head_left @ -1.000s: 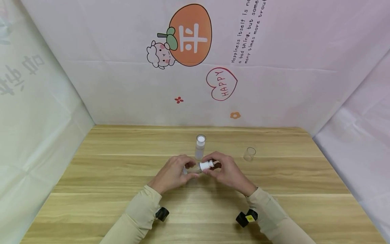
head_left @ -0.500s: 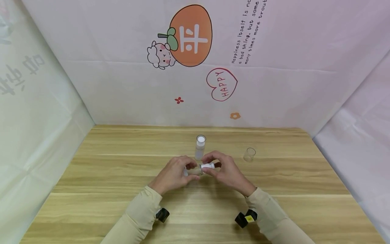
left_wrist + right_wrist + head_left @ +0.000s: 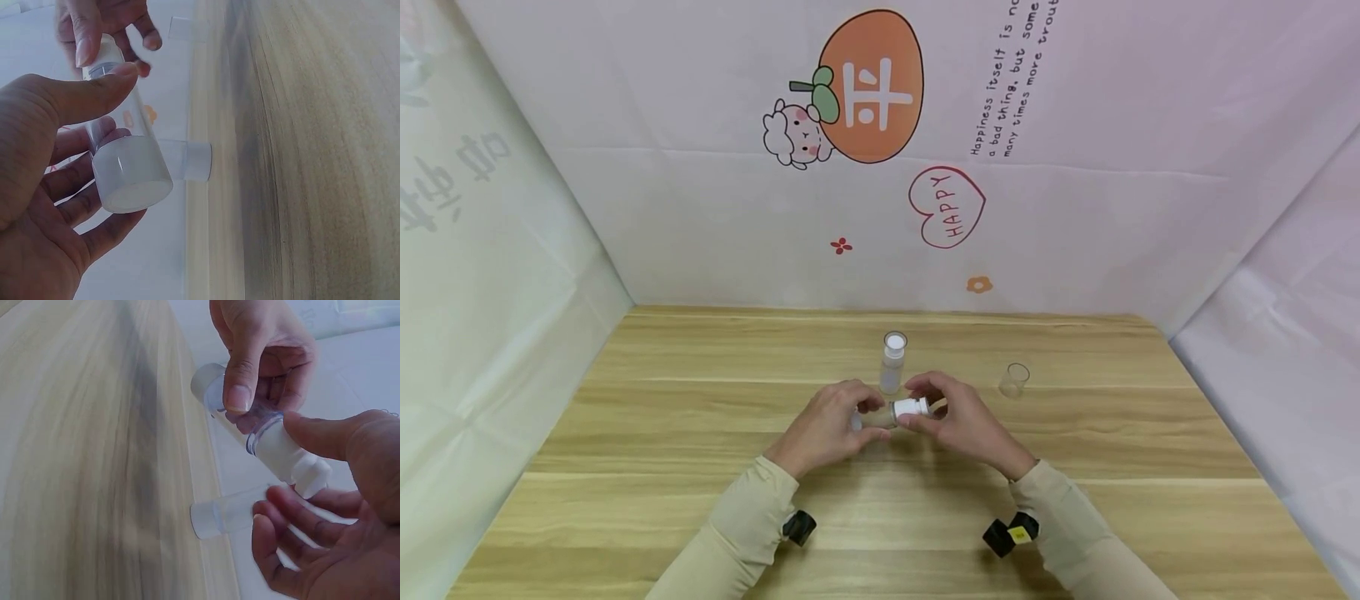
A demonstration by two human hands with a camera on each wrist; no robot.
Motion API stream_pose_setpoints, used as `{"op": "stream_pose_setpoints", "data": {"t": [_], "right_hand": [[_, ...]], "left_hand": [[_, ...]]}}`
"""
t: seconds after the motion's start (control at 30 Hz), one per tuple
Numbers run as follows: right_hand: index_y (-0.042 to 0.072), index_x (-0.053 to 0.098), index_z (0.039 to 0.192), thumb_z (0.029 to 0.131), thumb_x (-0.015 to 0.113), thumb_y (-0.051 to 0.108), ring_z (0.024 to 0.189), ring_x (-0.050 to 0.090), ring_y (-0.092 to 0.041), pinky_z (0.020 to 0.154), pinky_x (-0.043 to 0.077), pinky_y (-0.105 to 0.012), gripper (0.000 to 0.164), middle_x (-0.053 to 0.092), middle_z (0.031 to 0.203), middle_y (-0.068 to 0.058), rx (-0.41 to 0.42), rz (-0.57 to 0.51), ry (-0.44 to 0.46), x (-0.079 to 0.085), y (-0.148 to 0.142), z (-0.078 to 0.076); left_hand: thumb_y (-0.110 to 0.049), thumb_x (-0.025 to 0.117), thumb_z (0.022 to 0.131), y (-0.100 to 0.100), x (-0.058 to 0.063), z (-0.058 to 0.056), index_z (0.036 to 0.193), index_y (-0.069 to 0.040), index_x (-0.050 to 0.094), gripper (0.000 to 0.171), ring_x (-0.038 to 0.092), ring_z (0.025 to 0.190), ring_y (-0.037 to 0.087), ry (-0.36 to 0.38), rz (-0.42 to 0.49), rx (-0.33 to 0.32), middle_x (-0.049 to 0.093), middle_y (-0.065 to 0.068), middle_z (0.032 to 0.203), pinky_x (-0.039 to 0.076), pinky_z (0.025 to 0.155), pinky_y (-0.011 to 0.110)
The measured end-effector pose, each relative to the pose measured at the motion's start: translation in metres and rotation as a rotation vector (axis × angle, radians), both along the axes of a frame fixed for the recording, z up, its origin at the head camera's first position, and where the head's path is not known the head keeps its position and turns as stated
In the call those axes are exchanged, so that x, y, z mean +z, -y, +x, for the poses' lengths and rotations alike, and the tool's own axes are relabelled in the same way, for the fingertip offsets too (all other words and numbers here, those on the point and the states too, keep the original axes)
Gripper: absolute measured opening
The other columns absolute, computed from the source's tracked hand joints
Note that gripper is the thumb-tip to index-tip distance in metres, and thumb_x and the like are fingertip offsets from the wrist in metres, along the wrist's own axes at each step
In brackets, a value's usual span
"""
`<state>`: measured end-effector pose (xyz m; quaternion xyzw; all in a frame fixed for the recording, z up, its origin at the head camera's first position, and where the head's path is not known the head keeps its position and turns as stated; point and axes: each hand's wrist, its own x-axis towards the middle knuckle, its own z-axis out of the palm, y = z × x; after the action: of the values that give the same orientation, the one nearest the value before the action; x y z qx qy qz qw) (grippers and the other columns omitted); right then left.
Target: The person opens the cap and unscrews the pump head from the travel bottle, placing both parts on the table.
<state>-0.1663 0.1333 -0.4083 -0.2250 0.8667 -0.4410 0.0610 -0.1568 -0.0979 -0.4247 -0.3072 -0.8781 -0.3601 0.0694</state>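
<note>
A clear pump bottle (image 3: 877, 418) with a frosted white base (image 3: 132, 176) is held tilted on its side above the table. My left hand (image 3: 829, 423) grips its body between thumb and curled fingers. On the bottle's right end is a white pump top (image 3: 280, 450), its collar against the bottle's neck. My right hand (image 3: 964, 423) has the thumb pressed on this collar, its other fingers bent around the far side; the right wrist view leaves part of their contact hidden. Just behind the hands, a second similar bottle (image 3: 891, 372) stands upright with its clear cap on.
A loose clear cap (image 3: 1014, 381) stands on the wooden table (image 3: 700, 400) to the right, beyond my right hand. White printed cloth (image 3: 737, 233) hangs along the table's back edge and both sides.
My right fingers have shifted around the white pump top, the index now slightly lifted. The pump top tilted down and back up a little. My left hand stays in place on the bottle.
</note>
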Motion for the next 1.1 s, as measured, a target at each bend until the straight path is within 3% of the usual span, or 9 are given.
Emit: {"op": "stream_pose_setpoints", "data": {"t": [0.17,0.4,0.7,0.9,1.1], "right_hand": [[0.0,0.068,0.118,0.092,0.078,0.034,0.081,0.06,-0.016,0.067,0.052,-0.031,0.044,0.065,0.09,-0.002,-0.004,0.084,0.069,0.0001,-0.0057,-0.0041],[0.003,0.072,0.102,0.093,0.077,0.029,0.073,0.059,-0.017,0.062,0.05,-0.028,0.028,0.065,0.084,-0.001,0.057,0.047,0.139,0.0011,-0.0086,-0.0063],[0.005,0.069,0.111,0.087,0.081,0.008,0.075,0.059,-0.021,0.065,0.052,-0.029,0.026,0.065,0.089,-0.007,0.103,-0.001,0.083,0.0015,-0.0081,-0.0061],[0.006,0.066,0.112,0.089,0.08,0.011,0.079,0.061,-0.023,0.074,0.057,-0.041,0.027,0.065,0.097,-0.006,0.134,-0.047,0.097,0.003,-0.0063,-0.0041],[0.008,0.066,0.11,0.092,0.078,0.017,0.086,0.062,-0.023,0.08,0.057,-0.042,0.024,0.066,0.102,-0.006,0.128,-0.085,0.117,0.0034,-0.0057,-0.0026]], "left_hand": [[-0.02,0.089,0.08,-0.0004,0.0008,0.0001,0.104,-0.004,0.073,0.033,0.065,0.087,0.02,-0.027,-0.009,0.012,0.071,0.007,0.096,0.055,0.076,0.034],[-0.019,0.088,0.081,-0.001,0.0005,-0.0007,0.105,-0.003,0.073,0.033,0.065,0.087,0.019,-0.034,-0.01,0.015,0.071,0.007,0.098,0.055,0.076,0.034],[-0.019,0.089,0.079,-0.0018,0.0003,-0.0009,0.106,-0.002,0.073,0.035,0.066,0.086,0.02,-0.025,-0.022,0.011,0.072,0.009,0.097,0.055,0.075,0.035],[-0.021,0.089,0.08,-0.0013,0.0001,-0.0001,0.106,-0.003,0.073,0.035,0.065,0.087,0.018,-0.016,-0.032,0.013,0.071,0.008,0.098,0.054,0.076,0.035],[-0.021,0.089,0.081,-0.0021,-0.0008,0.0007,0.105,-0.003,0.073,0.034,0.066,0.088,0.021,-0.002,-0.027,0.013,0.071,0.008,0.098,0.055,0.077,0.035]]}}
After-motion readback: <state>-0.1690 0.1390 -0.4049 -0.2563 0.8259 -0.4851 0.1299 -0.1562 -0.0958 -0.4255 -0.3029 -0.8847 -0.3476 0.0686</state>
